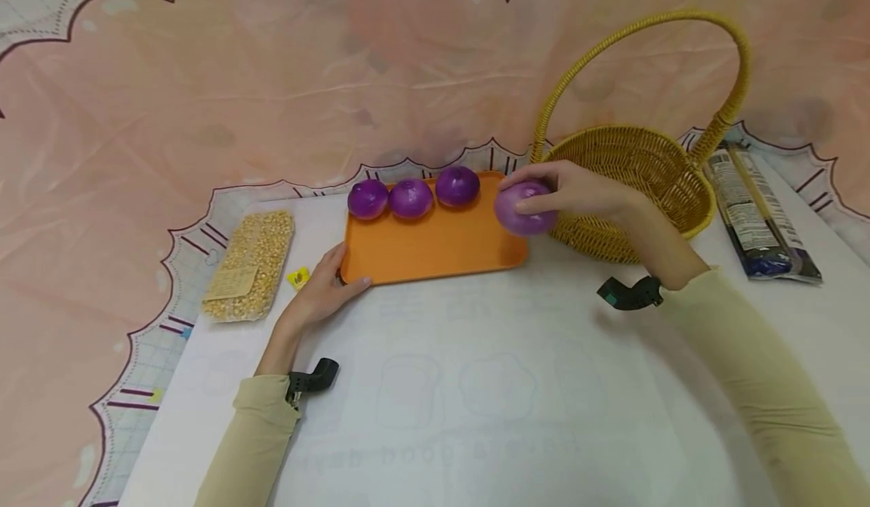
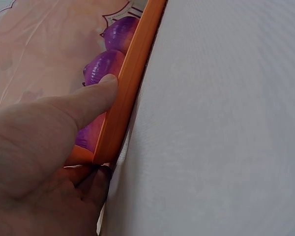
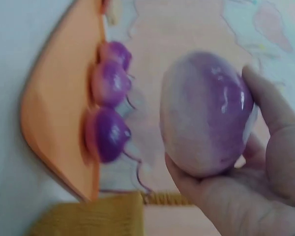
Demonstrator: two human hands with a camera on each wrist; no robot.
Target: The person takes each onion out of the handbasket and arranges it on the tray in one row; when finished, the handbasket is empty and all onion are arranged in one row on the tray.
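Note:
In the head view my right hand (image 1: 578, 190) holds a purple onion (image 1: 522, 216) over the right end of an orange tray (image 1: 421, 250). The right wrist view shows the thumb and fingers around this onion (image 3: 206, 113), its side pale and purple. Three more purple onions stand along the tray's back edge: a left one (image 1: 367, 199), a middle one (image 1: 411, 199) and a right one (image 1: 458, 187). My left hand (image 1: 322, 288) grips the tray's front left corner. In the left wrist view its thumb lies on the rim (image 2: 132, 73), with fingers at the tray's underside.
A wicker basket (image 1: 591, 244) with a tall handle stands right of the tray, behind my right forearm. Beyond it lies a dark printed package (image 1: 757, 220). On the left are a bag of yellow corn kernels (image 1: 254, 254) and a small yellow packet (image 1: 297, 277).

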